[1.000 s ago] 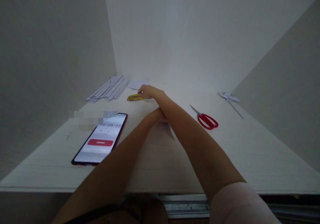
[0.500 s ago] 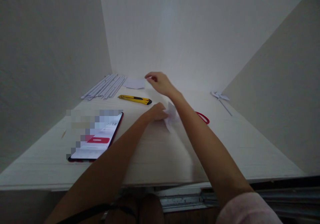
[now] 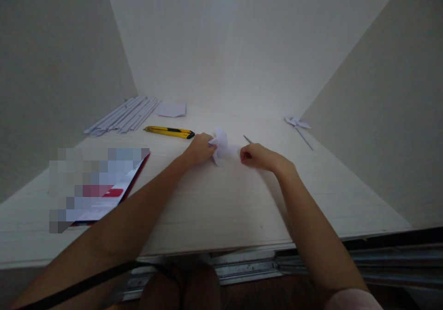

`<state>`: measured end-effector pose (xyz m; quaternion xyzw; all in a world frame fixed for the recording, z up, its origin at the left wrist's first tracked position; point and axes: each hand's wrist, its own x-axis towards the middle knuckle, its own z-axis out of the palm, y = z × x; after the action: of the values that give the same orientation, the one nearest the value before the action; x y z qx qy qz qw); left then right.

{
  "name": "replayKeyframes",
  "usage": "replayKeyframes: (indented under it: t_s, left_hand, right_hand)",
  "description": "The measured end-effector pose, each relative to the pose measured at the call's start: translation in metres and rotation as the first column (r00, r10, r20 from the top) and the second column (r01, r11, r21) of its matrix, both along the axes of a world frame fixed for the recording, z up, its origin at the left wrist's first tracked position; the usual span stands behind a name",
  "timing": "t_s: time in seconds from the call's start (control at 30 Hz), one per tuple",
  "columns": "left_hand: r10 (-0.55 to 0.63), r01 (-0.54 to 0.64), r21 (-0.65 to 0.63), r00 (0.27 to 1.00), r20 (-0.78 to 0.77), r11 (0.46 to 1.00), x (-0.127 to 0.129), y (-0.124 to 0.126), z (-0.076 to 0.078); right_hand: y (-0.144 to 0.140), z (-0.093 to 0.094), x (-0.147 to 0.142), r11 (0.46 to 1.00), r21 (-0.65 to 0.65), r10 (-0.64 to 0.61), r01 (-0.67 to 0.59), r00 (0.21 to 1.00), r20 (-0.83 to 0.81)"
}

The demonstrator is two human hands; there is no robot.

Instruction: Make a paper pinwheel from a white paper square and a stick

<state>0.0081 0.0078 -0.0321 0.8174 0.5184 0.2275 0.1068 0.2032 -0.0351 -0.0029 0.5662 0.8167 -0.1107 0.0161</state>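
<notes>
A folded white paper piece (image 3: 222, 147) is held at the middle of the pale wood table (image 3: 214, 208). It is pinched on its left side by the left hand (image 3: 200, 147), fingers curled shut on it. Its right side is touched by the right hand (image 3: 258, 156), fingers bent in; whether the paper is gripped there can't be told.

Other things around: a yellow box cutter (image 3: 169, 131) is laid just left of the left hand, not touching it. Behind it, a row of rolled paper sticks (image 3: 121, 115) & a flat paper sheet (image 3: 171, 110) are seen by the back wall. A phone (image 3: 104, 194) w/ a red button is laid at the left, partly blurred. A paper pinwheel (image 3: 297, 125) on a stick is laid far right. A thin grey blade tip (image 3: 248, 139) is seen just behind the right hand; the rest is hidden by the hand. Nothing is in the way between the hands.

Vs. half a sec ago: the right hand was stretched out to the back of the table. Now it is pulled back to the paper. The red handle seen then is now hidden.
</notes>
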Motion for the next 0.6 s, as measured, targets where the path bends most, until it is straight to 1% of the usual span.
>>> replayKeyframes:
  t_s: [0.07, 0.13, 0.17, 0.2, 0.23, 0.27, 0.3, 0.37, 0.4, 0.47, 0.5, 0.53, 0.6]
  left_hand:
    - [0.001, -0.001, 0.001, 1.0, 0.002, 1.0, 0.001, 0.0, 0.0]
    - [0.003, -0.003, -0.007, 1.0, 0.015, 1.0, 0.001, 0.0, 0.001]
    - [0.005, -0.005, -0.015, 1.0, 0.027, 1.0, 0.001, 0.001, 0.0]
    - [0.006, -0.005, -0.023, 0.999, 0.042, 1.0, 0.002, 0.001, 0.0]
    - [0.008, -0.006, -0.031, 0.998, 0.058, 0.999, 0.002, 0.001, 0.001]
    - [0.009, -0.006, -0.038, 0.997, 0.078, 0.999, 0.003, 0.0, 0.001]
    - [0.009, -0.004, -0.045, 0.995, 0.098, 0.999, 0.003, 0.0, 0.002]
    - [0.003, 0.005, -0.057, 0.991, 0.136, 0.998, 0.005, -0.002, 0.004]
    - [-0.003, 0.013, -0.063, 0.988, 0.153, 0.998, 0.005, -0.003, 0.005]
    - [-0.013, 0.025, -0.064, 0.985, 0.173, 0.998, 0.006, -0.005, 0.007]
    - [-0.015, 0.025, -0.057, 0.984, 0.177, 0.998, 0.007, -0.005, 0.008]
    - [-0.012, 0.02, -0.046, 0.984, 0.178, 0.999, 0.007, -0.006, 0.009]
    - [-0.002, 0.005, -0.016, 0.986, 0.168, 1.0, 0.007, -0.006, 0.01]
  right_hand:
    - [-0.002, 0.0, 0.001, 0.999, 0.042, 0.014, -0.016, 0.999, 0.041]
    - [-0.004, 0.001, 0.005, 0.995, 0.093, 0.02, -0.021, 1.0, 0.021]
    - [-0.006, 0.001, 0.007, 0.991, 0.13, 0.02, -0.016, 0.999, -0.034]
    - [-0.007, 0.001, 0.007, 0.986, 0.169, 0.024, -0.003, 0.992, -0.124]
    - [-0.008, 0.002, 0.006, 0.98, 0.197, 0.036, 0.014, 0.969, -0.246]
    - [-0.009, 0.002, 0.003, 0.977, 0.211, 0.052, 0.033, 0.922, -0.384]
    - [-0.01, 0.001, -0.002, 0.982, 0.187, 0.065, 0.039, 0.851, -0.522]
    - [-0.008, -0.003, -0.013, 0.994, 0.106, 0.054, 0.036, 0.68, -0.732]
    - [-0.007, -0.007, -0.019, 0.996, 0.086, 0.045, 0.038, 0.608, -0.793]
    - [-0.003, -0.015, -0.028, 0.992, 0.102, 0.056, 0.068, 0.492, -0.869]
    - [-0.001, -0.02, -0.03, 0.988, 0.121, 0.066, 0.091, 0.465, -0.883]
    - [0.0, -0.024, -0.032, 0.982, 0.147, 0.076, 0.12, 0.463, -0.883]
    - [0.001, -0.028, -0.034, 0.961, 0.208, 0.086, 0.184, 0.515, -0.853]
